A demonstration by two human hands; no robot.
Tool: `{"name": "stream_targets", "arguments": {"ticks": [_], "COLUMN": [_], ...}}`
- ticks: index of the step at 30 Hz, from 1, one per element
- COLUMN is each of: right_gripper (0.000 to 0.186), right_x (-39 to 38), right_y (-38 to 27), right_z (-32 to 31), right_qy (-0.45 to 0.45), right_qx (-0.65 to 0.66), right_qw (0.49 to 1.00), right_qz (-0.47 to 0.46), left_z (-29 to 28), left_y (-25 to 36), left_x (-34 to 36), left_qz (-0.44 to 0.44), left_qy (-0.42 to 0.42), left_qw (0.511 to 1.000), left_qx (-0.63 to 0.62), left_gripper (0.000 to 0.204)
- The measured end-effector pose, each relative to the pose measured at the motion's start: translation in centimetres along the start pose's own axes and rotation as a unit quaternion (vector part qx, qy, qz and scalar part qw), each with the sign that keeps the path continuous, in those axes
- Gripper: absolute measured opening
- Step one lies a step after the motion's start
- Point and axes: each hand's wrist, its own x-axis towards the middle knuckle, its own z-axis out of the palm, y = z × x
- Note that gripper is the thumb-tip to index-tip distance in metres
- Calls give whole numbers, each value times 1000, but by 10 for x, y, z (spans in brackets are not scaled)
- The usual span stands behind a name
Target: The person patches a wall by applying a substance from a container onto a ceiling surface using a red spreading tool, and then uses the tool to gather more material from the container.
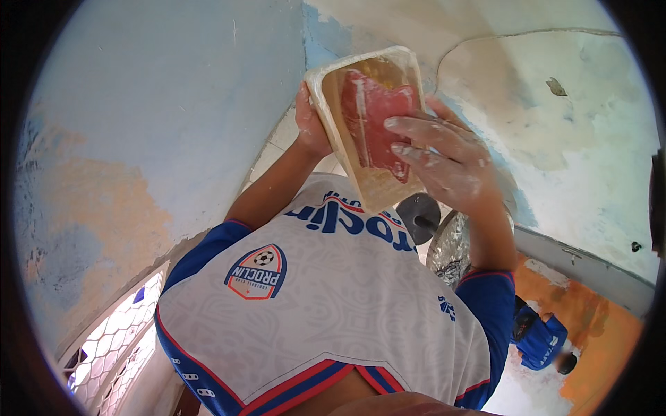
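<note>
Your left grip (pixel 313 123) holds the pale tray (pixel 380 195) by its side; keep that steady. Inside lies the flat red piece (pixel 374 132), your right grip (pixel 454 156) over it, fingers extended; whether it pinches, I can't tell. Press evenly against skidding.

A flat piece (pixel 369 118) lies inside a tub (pixel 371 196), partly under the right grip (pixel 447 156); the left grip (pixel 312 125) is on the tub's left side. Walls flank both, with a window grille (pixel 114 364) at lower left and a co-worker (pixel 542 344) at lower right.
</note>
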Motion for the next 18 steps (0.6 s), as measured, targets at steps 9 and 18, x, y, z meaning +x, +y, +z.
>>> {"name": "stream_targets", "arguments": {"ticks": [9, 18], "right_gripper": [18, 16], "right_x": [-29, -52], "right_y": [-8, -20], "right_z": [-4, 12], "right_qy": [129, 165], "right_qx": [-55, -140], "right_qw": [988, 972], "right_qz": [61, 89], "left_z": [21, 22], "left_y": [2, -8], "left_x": [1, 0], "left_qz": [-51, -71], "left_qy": [270, 322], "left_qw": [955, 938], "left_qx": [113, 109], "left_gripper": [88, 85]}}
